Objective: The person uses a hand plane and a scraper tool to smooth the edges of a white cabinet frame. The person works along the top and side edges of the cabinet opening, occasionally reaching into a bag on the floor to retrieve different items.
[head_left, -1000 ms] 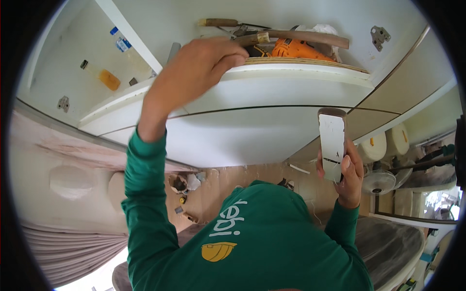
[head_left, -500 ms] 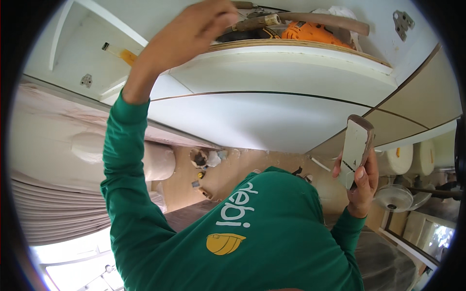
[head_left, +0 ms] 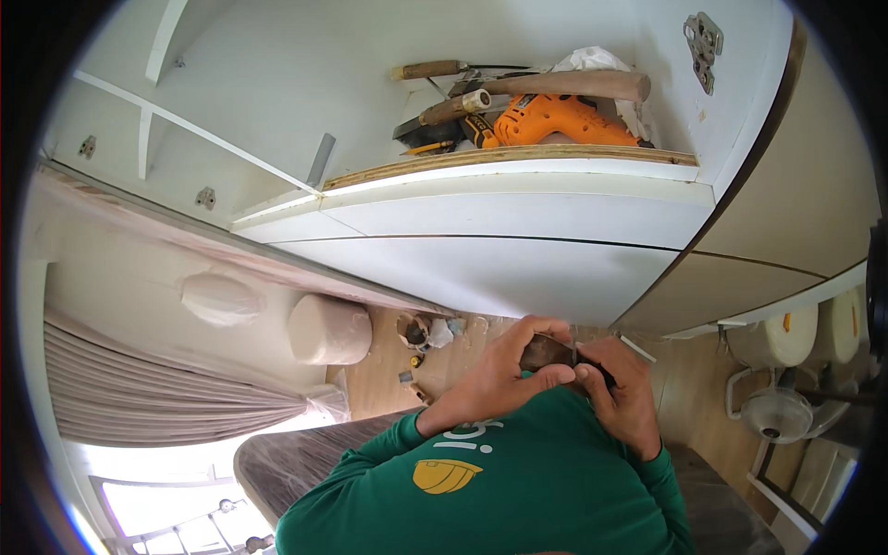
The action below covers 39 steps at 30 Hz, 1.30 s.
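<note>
In front of my chest, both hands are closed around a small hand plane (head_left: 548,352) with a brown body. My left hand (head_left: 495,375) wraps its left end, thumb pointing inward. My right hand (head_left: 624,393) grips the other end, where a dark part shows beside the thumb. The two thumbs nearly meet at the middle. Fingers cover most of the plane, and its flat sole is out of sight.
Ahead is an open white cabinet (head_left: 435,202) holding an orange power tool (head_left: 546,120), a thick wooden handle (head_left: 592,86) and a wood-handled tool (head_left: 430,69). A grey strip (head_left: 321,159) stands near the divider. Below are a padded brown seat (head_left: 305,458) and floor clutter (head_left: 413,328).
My left hand has come down from the cabinet's tools to the plane. My right hand has moved inward with the plane, whose shiny sole no longer shows. The view has shifted.
</note>
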Available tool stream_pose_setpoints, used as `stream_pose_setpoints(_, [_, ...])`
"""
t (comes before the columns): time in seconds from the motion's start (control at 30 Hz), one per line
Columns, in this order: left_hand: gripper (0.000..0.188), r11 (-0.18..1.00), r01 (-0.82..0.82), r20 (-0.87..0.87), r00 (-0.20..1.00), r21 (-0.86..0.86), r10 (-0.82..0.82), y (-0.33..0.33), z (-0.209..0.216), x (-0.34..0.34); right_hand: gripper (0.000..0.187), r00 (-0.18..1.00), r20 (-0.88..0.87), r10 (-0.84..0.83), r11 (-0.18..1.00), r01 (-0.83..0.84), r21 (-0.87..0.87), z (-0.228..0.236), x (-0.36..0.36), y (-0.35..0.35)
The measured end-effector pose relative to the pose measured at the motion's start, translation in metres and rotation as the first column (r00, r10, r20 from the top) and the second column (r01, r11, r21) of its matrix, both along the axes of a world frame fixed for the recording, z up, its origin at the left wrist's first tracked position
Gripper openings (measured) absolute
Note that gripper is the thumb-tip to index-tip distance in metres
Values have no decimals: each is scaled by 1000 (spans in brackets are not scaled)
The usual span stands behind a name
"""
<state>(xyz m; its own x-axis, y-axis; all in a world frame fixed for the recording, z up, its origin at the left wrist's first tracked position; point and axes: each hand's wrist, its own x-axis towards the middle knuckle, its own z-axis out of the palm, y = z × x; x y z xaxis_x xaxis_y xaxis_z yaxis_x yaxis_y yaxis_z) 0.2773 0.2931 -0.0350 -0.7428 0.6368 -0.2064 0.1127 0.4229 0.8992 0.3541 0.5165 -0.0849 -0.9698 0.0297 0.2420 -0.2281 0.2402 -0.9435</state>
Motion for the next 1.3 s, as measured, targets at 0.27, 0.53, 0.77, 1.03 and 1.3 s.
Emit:
stream_pose_setpoints(0.27, [56, 987, -147, 115, 984, 65, 139, 6, -49, 28, 13, 988, 75, 134, 958, -149, 243, -31, 8, 20])
stream_pose_setpoints(0.53, [50, 979, -149, 66, 988, 137, 141, 14, -7, 25, 38, 957, 158, 245, 965, -257, 60, -2, 0, 36])
stream_pose_setpoints(0.77, [71, 929, 133, -487, 872, 346, 56, -37, 20, 0, 65, 958, -95, 271, 809, -173, 562, 84, -18, 17])
stream_pose_setpoints(1.03, [67, 989, -130, -897, 424, 74, 123, -115, 116, -69, 58, 871, -358, 336, 563, 118, 818, 178, -115, -67])
stream_pose_setpoints(1.3, [51, 965, -207, -935, 345, -162, -83, -138, 130, -149, 48, 806, -523, 276, 523, 331, 786, 169, -201, -111])
